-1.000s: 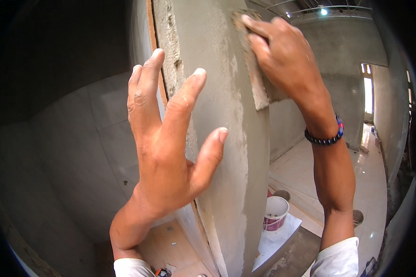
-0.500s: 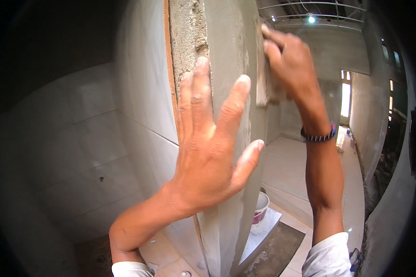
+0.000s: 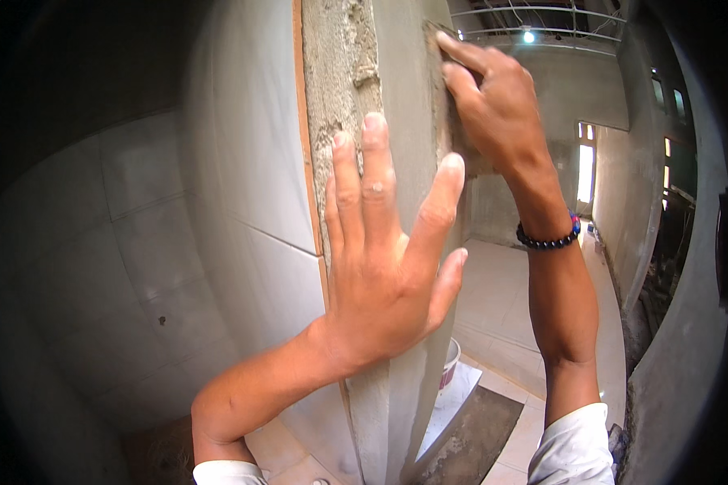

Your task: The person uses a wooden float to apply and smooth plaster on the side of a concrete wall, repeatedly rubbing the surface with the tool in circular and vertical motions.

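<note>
A narrow upright wall end [image 3: 404, 81] stands before me, with smooth grey plaster on its right part and a rough mortar strip [image 3: 336, 56] on its left. My left hand [image 3: 384, 267] lies against it, fingers spread, holding nothing. Higher up on the right, my right hand [image 3: 497, 109] is closed around a flat plastering float [image 3: 442, 117], pressed along the wall's right edge. The float shows nearly edge-on and smeared with mortar; its grip is hidden behind my fingers. A beaded bracelet [image 3: 548, 241] circles my right wrist.
Pale tiles [image 3: 251, 153] with an orange-brown edge cover the wall's left side. A white bucket [image 3: 451, 360] stands low behind the wall on a white slab [image 3: 453, 404], beside a dark grey floor patch [image 3: 477, 436]. Beyond is a tiled room [image 3: 501, 299] with a bright doorway [image 3: 585, 174].
The view has shifted slightly. My right hand and the float have moved a little left against the wall edge; the left hand remains spread on the wall, slightly lower and farther right in view.
</note>
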The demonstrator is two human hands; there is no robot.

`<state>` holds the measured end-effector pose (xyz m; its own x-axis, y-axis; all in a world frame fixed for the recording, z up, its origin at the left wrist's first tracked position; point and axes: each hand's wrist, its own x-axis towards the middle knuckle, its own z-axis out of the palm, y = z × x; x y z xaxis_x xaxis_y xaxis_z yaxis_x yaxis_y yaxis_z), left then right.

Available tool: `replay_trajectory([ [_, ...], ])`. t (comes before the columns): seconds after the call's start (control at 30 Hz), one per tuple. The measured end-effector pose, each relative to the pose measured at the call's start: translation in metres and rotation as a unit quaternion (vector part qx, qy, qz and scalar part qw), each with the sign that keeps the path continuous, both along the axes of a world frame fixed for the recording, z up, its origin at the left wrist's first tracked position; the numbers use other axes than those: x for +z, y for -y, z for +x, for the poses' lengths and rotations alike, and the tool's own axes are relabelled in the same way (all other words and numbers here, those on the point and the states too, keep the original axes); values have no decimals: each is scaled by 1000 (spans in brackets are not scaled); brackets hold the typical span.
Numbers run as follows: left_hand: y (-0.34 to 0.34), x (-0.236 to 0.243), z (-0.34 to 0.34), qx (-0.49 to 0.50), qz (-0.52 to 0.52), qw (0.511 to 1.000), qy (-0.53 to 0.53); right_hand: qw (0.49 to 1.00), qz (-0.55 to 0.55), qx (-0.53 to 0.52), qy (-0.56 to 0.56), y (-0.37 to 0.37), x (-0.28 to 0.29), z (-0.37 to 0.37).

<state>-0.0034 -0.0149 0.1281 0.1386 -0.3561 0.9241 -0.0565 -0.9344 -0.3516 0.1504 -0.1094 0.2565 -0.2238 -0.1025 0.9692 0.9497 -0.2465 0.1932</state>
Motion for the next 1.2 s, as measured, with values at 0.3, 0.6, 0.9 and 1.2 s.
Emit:
replay_trajectory([
  [0.3,1,1,3,-1,-3,1000,7,997,-21,-41,-54,7,38,31],
  [0.6,4,0,2,-7,-2,1000,5,989,-84,52,-110,26,64,-20],
  [0.9,8,0,-2,14,-2,1000,-1,991,-70,65,-91,20,81,-34],
  [1.2,29,35,-37,246,50,967,33,998,-7,55,38,27,73,116],
])
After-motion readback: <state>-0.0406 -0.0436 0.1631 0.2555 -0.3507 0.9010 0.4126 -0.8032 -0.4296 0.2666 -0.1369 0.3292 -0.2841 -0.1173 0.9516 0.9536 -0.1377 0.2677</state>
